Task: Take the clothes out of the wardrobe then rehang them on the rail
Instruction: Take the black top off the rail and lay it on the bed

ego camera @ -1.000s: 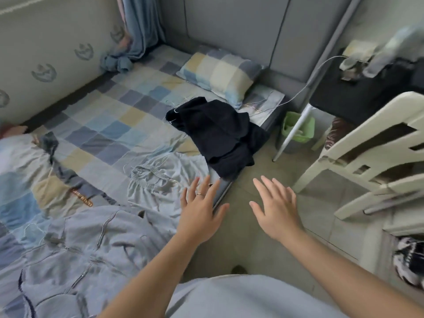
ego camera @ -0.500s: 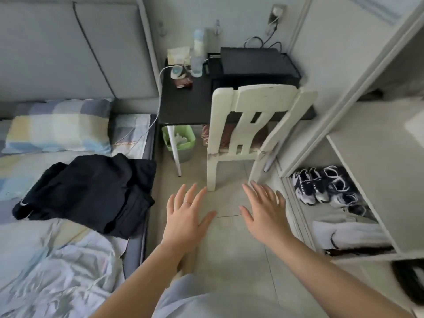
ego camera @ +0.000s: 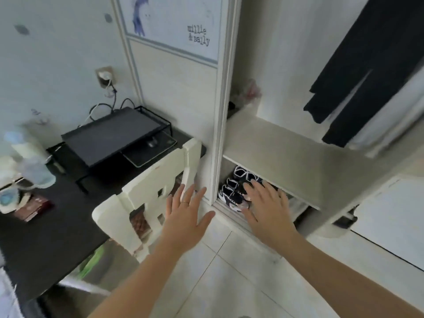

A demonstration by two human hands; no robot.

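Up and to the right of the right grip (ego camera: 267,207), dark clothes (ego camera: 367,74) are seen hanging inside the wardrobe (ego camera: 286,143); both grips, the left grip (ego camera: 185,210) included, are spread open and empty; a reach upward is likely called for next.

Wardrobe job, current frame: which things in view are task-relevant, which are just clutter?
Task-relevant:
- dark garment hanging in the open wardrobe
- left hand, open, empty
- right hand, open, empty

Clutter:
- sneakers under the wardrobe shelf
- white chair
- black desk
- monitor stand
- bottles at desk's left
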